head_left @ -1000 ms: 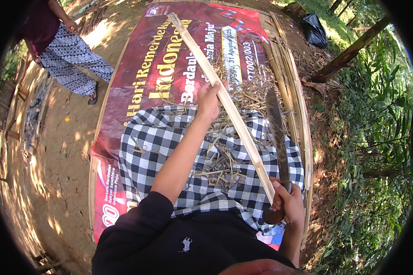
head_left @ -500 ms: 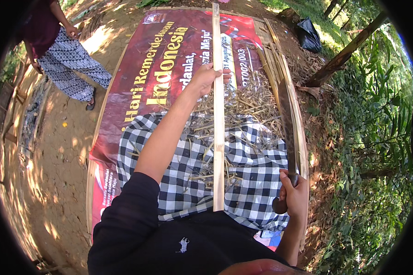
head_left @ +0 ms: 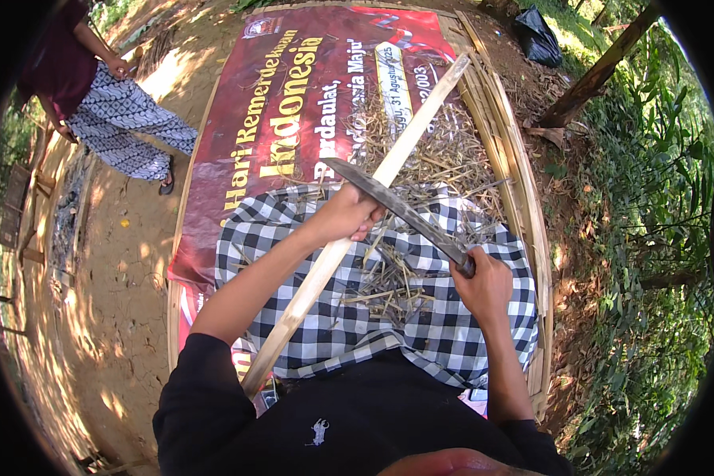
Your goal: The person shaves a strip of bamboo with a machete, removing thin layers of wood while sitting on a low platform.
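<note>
My left hand (head_left: pixel 347 213) is closed round a long pale bamboo strip (head_left: pixel 303 300), which slants from near my left side up to the far right. In my right hand (head_left: pixel 484 284) is the handle of a machete (head_left: pixel 420 226). Its dark blade points far left and crosses over the strip just beyond my left fingers; whether the edge touches the wood I cannot tell. A black-and-white checked cloth (head_left: pixel 293 337) covers my lap. Thin bamboo shavings (head_left: pixel 389 289) lie on it and in a heap beyond.
A dark red printed banner (head_left: pixel 238 151) spreads under the work. Several bamboo strips (head_left: pixel 523 186) lie along its right edge. At the left a person in patterned trousers (head_left: pixel 127 111) stands on bare earth. A black plastic bag (head_left: pixel 536 38) and a slanted post (head_left: pixel 595 83) are at the far right.
The bamboo strip has swung from upright in view to a slant, and my left hand holds it nearer me. The machete has come from the right side across the strip.
</note>
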The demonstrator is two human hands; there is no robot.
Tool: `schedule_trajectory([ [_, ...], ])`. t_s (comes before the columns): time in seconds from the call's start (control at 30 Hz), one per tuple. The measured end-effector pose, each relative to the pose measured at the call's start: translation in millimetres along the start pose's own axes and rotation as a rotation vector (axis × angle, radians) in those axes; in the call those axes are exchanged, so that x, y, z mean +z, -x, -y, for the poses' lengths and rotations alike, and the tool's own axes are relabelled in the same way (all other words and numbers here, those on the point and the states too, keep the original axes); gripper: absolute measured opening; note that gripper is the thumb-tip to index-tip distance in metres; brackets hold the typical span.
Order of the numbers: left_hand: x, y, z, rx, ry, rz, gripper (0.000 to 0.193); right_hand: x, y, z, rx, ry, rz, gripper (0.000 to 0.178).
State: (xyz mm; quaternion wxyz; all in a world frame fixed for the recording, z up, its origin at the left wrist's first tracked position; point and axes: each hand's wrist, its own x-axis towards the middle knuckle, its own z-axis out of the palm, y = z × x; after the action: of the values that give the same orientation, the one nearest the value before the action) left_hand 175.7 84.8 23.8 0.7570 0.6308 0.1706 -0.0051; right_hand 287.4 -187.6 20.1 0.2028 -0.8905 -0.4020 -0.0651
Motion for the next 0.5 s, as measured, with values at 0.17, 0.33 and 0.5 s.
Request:
schedule_trajectory([
  [0.17,24,58,13,-0.05,0.066,-0.058,0.027,26,-7,10,-0.123,-0.056,0.094,0.028],
  [0.33,27,87,34,-0.031,-0.114,-0.069,0.031,38,-8,9,-0.265,-0.091,0.126,0.026],
  [0.5,56,91,46,0.15,-0.246,-0.171,0.029,66,-48,-51,-0.36,-0.069,-0.021,0.024],
])
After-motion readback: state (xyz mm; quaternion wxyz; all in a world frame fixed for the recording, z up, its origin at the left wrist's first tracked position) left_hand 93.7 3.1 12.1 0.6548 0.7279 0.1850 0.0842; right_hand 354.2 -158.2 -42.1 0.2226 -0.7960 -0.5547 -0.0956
